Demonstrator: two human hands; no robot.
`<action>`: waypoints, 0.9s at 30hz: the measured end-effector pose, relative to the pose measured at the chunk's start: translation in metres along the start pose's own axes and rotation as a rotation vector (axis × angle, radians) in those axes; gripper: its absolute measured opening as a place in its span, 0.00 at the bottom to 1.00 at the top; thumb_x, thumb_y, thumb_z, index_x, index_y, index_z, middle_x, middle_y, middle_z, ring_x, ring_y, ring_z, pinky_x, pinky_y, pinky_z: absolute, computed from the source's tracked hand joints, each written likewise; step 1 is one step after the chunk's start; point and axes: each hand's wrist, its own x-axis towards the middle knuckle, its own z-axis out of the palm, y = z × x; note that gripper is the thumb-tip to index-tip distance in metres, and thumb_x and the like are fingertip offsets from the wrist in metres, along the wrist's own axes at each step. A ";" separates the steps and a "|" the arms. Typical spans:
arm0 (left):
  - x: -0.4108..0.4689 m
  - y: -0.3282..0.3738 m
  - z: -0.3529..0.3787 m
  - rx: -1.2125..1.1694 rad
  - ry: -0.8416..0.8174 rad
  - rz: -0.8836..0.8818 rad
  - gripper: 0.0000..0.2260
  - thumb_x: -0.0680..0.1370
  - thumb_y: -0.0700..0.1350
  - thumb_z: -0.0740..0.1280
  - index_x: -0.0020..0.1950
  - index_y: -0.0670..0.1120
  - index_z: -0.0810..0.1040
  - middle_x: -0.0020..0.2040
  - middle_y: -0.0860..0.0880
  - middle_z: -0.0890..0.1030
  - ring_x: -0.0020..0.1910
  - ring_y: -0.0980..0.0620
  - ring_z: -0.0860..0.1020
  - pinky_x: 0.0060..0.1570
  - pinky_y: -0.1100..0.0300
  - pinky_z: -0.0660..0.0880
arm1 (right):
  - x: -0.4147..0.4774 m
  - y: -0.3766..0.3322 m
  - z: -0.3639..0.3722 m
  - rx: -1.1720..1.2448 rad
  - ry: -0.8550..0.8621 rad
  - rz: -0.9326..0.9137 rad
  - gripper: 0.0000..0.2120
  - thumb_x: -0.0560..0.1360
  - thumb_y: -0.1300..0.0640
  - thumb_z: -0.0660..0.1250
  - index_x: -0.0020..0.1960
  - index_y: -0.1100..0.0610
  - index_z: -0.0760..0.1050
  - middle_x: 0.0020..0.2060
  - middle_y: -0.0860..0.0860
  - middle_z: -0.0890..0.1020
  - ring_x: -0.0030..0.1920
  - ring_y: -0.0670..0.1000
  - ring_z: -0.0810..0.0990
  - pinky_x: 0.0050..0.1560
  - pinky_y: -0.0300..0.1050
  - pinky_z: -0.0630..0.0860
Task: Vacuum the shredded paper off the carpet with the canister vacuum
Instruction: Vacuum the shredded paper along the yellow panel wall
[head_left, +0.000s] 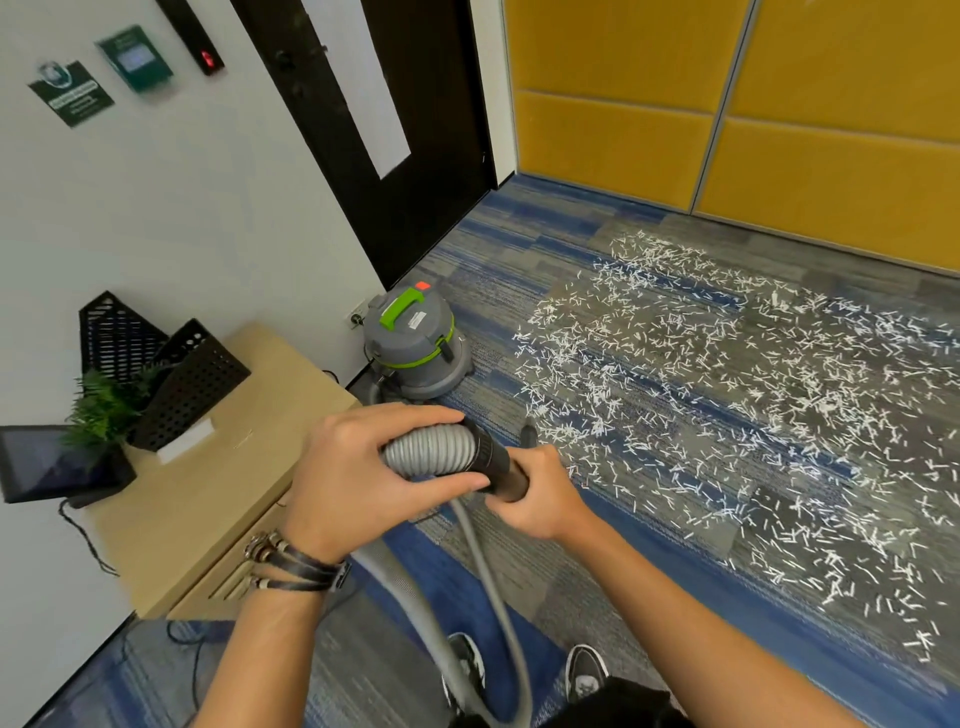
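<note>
1. The left grip (363, 467) is closed round the ribbed grey hose (431, 453) at centre frame. The right grip (540, 493) is closed round the dark wand (511, 480), just past the black cuff (488, 451).
2. The canister vacuum (415, 343) stands on the carpet (467, 571) at mid-left of the frame, beside the dark door (374, 130) and apart from both grips.
3. Shredded paper (727, 395) is spread thickly over the right half of the carpet. Collection is judged barely begun.
4. Handling, as a judgement:
   - The hose is soft and will not steer.
   - The cuff and wand are rigid and the proper places to hold.
   - The paper is very light and easily scattered.
   - The canister is the heaviest part and is best lifted by its green handle (400, 306).
5. The white lid label (415, 319) and the green wall signs (72, 93) at upper left are too blurred to read. No brand is legible.
</note>
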 end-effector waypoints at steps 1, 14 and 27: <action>0.001 -0.004 -0.001 -0.013 -0.009 -0.009 0.24 0.64 0.63 0.83 0.56 0.55 0.88 0.50 0.61 0.87 0.49 0.64 0.84 0.50 0.56 0.82 | 0.000 0.001 0.003 -0.006 -0.001 0.007 0.23 0.64 0.68 0.71 0.32 0.43 0.65 0.24 0.39 0.72 0.24 0.42 0.67 0.30 0.31 0.59; 0.025 -0.055 -0.033 -0.046 0.083 0.085 0.23 0.66 0.64 0.81 0.57 0.54 0.88 0.53 0.60 0.86 0.51 0.63 0.84 0.53 0.56 0.82 | 0.044 -0.016 0.035 -0.039 0.080 0.005 0.16 0.64 0.62 0.70 0.31 0.45 0.67 0.23 0.41 0.70 0.24 0.43 0.66 0.29 0.33 0.60; 0.037 -0.101 -0.052 -0.162 -0.016 0.073 0.26 0.64 0.67 0.81 0.56 0.55 0.88 0.51 0.63 0.86 0.49 0.65 0.84 0.53 0.69 0.77 | 0.057 -0.015 0.075 -0.018 0.126 0.032 0.16 0.64 0.60 0.70 0.32 0.43 0.67 0.24 0.39 0.71 0.25 0.42 0.67 0.30 0.34 0.61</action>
